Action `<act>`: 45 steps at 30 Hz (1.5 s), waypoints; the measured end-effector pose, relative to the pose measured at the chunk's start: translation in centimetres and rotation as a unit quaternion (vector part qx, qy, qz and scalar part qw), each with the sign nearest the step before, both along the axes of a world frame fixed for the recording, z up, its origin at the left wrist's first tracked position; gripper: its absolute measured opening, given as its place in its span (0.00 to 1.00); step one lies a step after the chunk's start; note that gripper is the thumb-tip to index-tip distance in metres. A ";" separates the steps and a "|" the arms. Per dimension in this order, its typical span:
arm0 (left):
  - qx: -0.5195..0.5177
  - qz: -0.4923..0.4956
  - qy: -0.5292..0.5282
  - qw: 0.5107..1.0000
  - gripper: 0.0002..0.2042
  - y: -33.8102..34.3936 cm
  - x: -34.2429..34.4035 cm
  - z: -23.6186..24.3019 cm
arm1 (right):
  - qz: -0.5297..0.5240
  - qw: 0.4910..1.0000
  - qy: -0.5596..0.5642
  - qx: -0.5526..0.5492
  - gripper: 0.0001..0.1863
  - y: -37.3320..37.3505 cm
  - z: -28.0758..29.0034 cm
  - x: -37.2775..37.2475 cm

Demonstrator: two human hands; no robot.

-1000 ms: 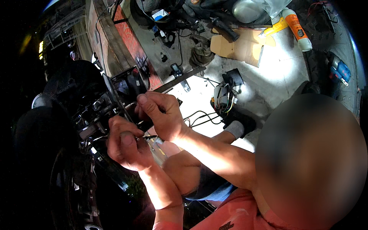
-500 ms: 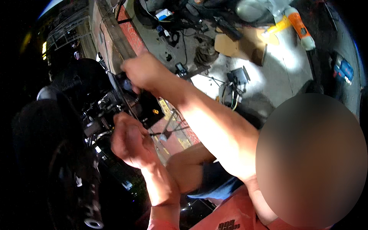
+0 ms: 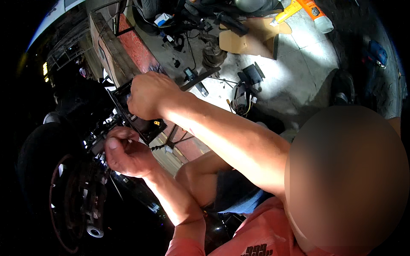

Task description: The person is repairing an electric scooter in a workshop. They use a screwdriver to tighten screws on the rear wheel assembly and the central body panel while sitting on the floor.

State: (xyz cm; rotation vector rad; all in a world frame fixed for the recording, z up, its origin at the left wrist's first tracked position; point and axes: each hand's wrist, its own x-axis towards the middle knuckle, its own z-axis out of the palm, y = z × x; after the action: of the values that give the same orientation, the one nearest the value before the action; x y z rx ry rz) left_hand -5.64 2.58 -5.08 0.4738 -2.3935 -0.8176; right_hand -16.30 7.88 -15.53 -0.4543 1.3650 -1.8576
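Observation:
A dark machine with a tyre point(image 3: 32, 149) and a metal tube end point(image 3: 95, 231) fills the left side. My left hand point(image 3: 130, 155) is closed at its metal and black parts, thumb pressed toward the fingers; what it pinches is hidden. Farther up, my right hand point(image 3: 151, 96) is curled closed over a black, tray-like part point(image 3: 143, 126). A small yellow piece point(image 3: 157, 123) shows inside that part. Whether the right fingers grip its edge or a small tool cannot be made out.
Beyond my hands stands a bench with a red side point(image 3: 136, 47). On the floor lie a small screen unit point(image 3: 190, 73), a black box with wires point(image 3: 253, 76), cardboard point(image 3: 232, 42), an orange-and-white bottle point(image 3: 315, 17) and a blue tool point(image 3: 376, 53).
The whole view has shifted, with floor objects now farther left and higher. My right hand has come down over the black part, and my left hand has turned, showing its thumb.

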 end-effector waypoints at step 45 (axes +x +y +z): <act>-0.138 -0.019 0.051 0.989 0.26 0.1 0.5 -0.8 | -0.264 0.943 -0.092 -0.177 0.09 -1.1 -1.5 11.3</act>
State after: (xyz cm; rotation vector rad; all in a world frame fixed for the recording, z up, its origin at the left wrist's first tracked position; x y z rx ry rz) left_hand -5.18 2.70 -5.85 0.2686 -2.3771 -0.5004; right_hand -5.04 6.78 -17.08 -0.0787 1.0914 -2.5359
